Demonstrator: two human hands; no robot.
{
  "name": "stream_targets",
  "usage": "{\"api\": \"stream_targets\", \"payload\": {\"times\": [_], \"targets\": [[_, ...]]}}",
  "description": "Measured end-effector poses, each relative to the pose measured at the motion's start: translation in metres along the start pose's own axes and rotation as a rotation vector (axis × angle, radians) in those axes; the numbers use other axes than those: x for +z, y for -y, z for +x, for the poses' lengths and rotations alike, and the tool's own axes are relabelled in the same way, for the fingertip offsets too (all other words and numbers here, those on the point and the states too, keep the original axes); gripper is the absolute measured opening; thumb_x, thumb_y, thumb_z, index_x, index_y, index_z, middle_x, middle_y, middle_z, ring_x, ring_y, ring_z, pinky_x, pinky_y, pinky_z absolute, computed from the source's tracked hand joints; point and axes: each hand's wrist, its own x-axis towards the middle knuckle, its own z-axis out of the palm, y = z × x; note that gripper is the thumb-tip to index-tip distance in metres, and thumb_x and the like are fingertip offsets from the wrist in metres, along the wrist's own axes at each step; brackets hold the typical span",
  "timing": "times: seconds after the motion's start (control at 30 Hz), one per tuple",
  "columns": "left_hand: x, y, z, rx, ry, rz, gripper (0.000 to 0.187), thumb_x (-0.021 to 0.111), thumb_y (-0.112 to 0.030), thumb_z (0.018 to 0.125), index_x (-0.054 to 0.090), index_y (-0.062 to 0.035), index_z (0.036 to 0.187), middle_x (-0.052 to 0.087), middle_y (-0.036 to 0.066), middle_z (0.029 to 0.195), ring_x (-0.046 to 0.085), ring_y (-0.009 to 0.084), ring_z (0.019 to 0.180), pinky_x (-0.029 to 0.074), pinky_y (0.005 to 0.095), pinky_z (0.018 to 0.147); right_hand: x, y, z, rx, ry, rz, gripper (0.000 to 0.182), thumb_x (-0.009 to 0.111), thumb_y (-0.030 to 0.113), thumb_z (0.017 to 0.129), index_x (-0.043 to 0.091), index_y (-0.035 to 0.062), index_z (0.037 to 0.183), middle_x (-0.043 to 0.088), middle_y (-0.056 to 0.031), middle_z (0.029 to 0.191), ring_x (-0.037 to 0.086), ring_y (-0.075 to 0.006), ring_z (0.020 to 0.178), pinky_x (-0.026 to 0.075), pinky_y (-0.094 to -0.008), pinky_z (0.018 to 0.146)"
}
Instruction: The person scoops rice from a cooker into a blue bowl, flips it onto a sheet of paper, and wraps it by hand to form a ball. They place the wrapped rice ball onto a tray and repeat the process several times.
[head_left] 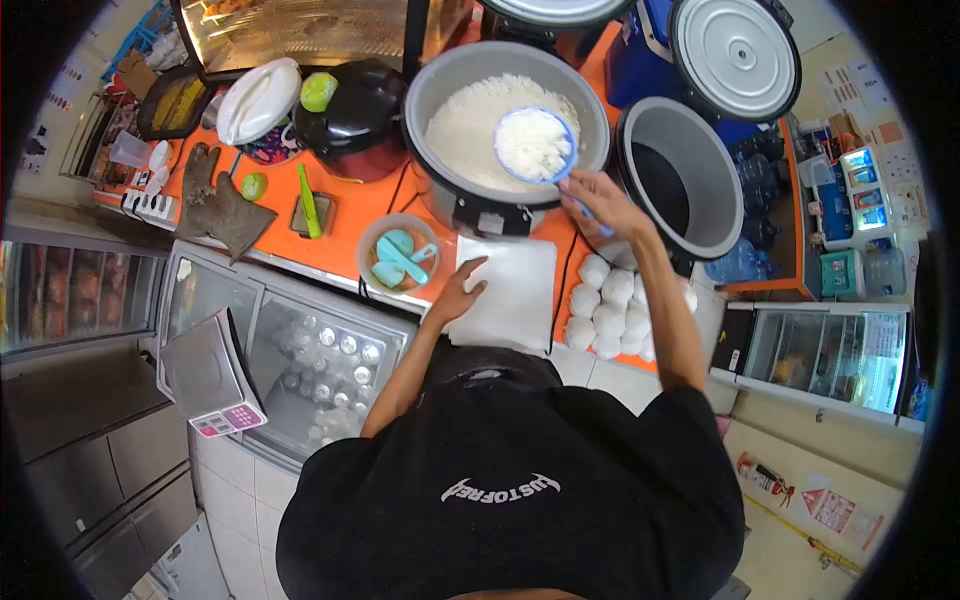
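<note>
My right hand [604, 204] grips a blue-rimmed scoop [573, 150] by its handle. White cooked rice [533, 143] fills the scoop, which is over the large grey rice cooker pot [425, 80]. More rice [462, 130] lies in that pot. My left hand [460, 294] rests at the left edge of a stack of white paper sheets [515, 290], fingers apart and holding nothing. Left of it stands a bowl of cloudy liquid [368, 245] with turquoise spoons or scoops [398, 262] in it. Several round white wrapped bundles [609, 319] sit right of the paper.
Another cooker pot [722, 190] stands uncovered at the right, its lid [741, 53] raised. Left on the orange counter [285, 262] are a dark red cooker [350, 125], a green-handled tool [308, 200] and a grey cloth [222, 205]. A scale [210, 370] sits on the glass-topped freezer [335, 335].
</note>
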Motion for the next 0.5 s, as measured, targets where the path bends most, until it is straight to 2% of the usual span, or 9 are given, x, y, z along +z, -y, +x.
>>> {"api": "stream_targets", "payload": {"times": [0.07, 0.1, 0.17, 0.23, 0.27, 0.3, 0.37, 0.43, 0.5], "targets": [[0.038, 0.055, -0.019, 0.060, 0.056, 0.876, 0.066, 0.059, -0.030, 0.092, 0.030, -0.0096, 0.148, 0.013, 0.014, 0.159, 0.010, 0.0354, 0.147, 0.021, 0.0506, 0.115, 0.032, -0.041, -0.048, 0.044, -0.078, 0.262, 0.023, 0.052, 0.028, 0.100, 0.055, 0.0050, 0.100, 0.049, 0.0022, 0.066, 0.041, -0.0032, 0.045, 0.030, -0.0200, 0.038], [0.051, 0.080, -0.033, 0.034, 0.052, 1.034, 0.070, 0.054, -0.040, 0.093, 0.028, -0.0077, 0.149, 0.012, 0.016, 0.159, 0.006, 0.0375, 0.147, 0.017, 0.0532, 0.116, 0.050, -0.068, -0.071, 0.059, -0.085, 0.366, 0.021, 0.052, 0.027, 0.100, 0.054, 0.0056, 0.098, 0.050, 0.0018, 0.068, 0.041, -0.0033, 0.046, 0.031, -0.0197, 0.038], [0.067, 0.095, -0.062, 0.061, 0.070, 1.257, 0.075, 0.059, -0.038, 0.089, 0.027, -0.0059, 0.149, 0.012, 0.015, 0.159, 0.003, 0.0360, 0.147, 0.014, 0.0537, 0.116, 0.092, -0.121, -0.120, 0.088, -0.005, 0.706, 0.021, 0.051, 0.024, 0.100, 0.054, 0.0042, 0.108, 0.052, -0.0008, 0.072, 0.045, -0.0052, 0.048, 0.034, -0.0198, 0.040], [0.067, 0.098, -0.064, 0.066, 0.086, 1.278, 0.080, 0.062, -0.037, 0.087, 0.024, -0.0053, 0.150, 0.012, 0.015, 0.159, 0.004, 0.0355, 0.147, 0.014, 0.0532, 0.117, 0.111, -0.157, -0.162, 0.218, -0.091, 0.621, 0.027, 0.048, 0.020, 0.101, 0.051, 0.0027, 0.121, 0.053, -0.0038, 0.075, 0.047, -0.0066, 0.050, 0.035, -0.0201, 0.042], [0.060, 0.105, -0.061, 0.085, 0.070, 1.147, 0.086, 0.065, -0.040, 0.084, 0.023, -0.0045, 0.150, 0.011, 0.015, 0.159, 0.004, 0.0352, 0.147, 0.014, 0.0536, 0.117, 0.112, -0.177, -0.171, 0.261, -0.142, 0.337, 0.038, 0.048, 0.016, 0.100, 0.044, 0.0016, 0.134, 0.053, -0.0061, 0.076, 0.050, -0.0105, 0.054, 0.039, -0.0245, 0.044], [0.056, 0.112, -0.062, 0.104, 0.054, 1.015, 0.092, 0.068, -0.043, 0.081, 0.021, -0.0036, 0.150, 0.011, 0.015, 0.159, 0.004, 0.0350, 0.147, 0.014, 0.0541, 0.117, 0.119, -0.194, -0.171, 0.268, -0.146, 0.352, 0.038, 0.048, 0.016, 0.100, 0.044, 0.0016, 0.134, 0.053, -0.0061, 0.076, 0.050, -0.0105, 0.054, 0.039, -0.0245, 0.044], [0.055, 0.097, -0.058, 0.026, -0.121, 1.125, 0.110, 0.075, -0.050, 0.071, 0.019, 0.0009, 0.150, 0.009, 0.015, 0.159, 0.003, 0.0348, 0.147, 0.012, 0.0549, 0.117, 0.133, -0.220, -0.147, 0.122, -0.486, -0.139, 0.042, 0.051, 0.011, 0.097, 0.040, -0.0010, 0.136, 0.056, -0.0089, 0.082, 0.053, -0.0140, 0.052, 0.043, -0.0293, 0.046], [0.055, 0.084, -0.052, -0.084, -0.130, 1.214, 0.124, 0.075, -0.061, 0.063, 0.016, 0.0042, 0.149, 0.007, 0.015, 0.160, 0.001, 0.0331, 0.148, 0.006, 0.0551, 0.117, 0.146, -0.239, -0.102, -0.338, -0.782, -0.746, 0.061, 0.052, 0.000, 0.090, 0.028, -0.0009, 0.145, 0.059, -0.0204, 0.105, 0.065, -0.0227, 0.074, 0.051, -0.0346, 0.056], [0.051, 0.078, -0.054, -0.139, -0.047, 1.312, 0.128, 0.070, -0.069, 0.062, 0.013, 0.0043, 0.150, 0.004, 0.015, 0.160, -0.003, 0.0325, 0.148, 0.001, 0.0542, 0.117, 0.175, -0.228, -0.075, 0.168, -0.612, -0.978, 0.079, 0.055, -0.005, 0.081, 0.019, 0.0040, 0.151, 0.052, -0.0258, 0.122, 0.064, -0.0298, 0.092, 0.055, -0.0387, 0.067]]}}
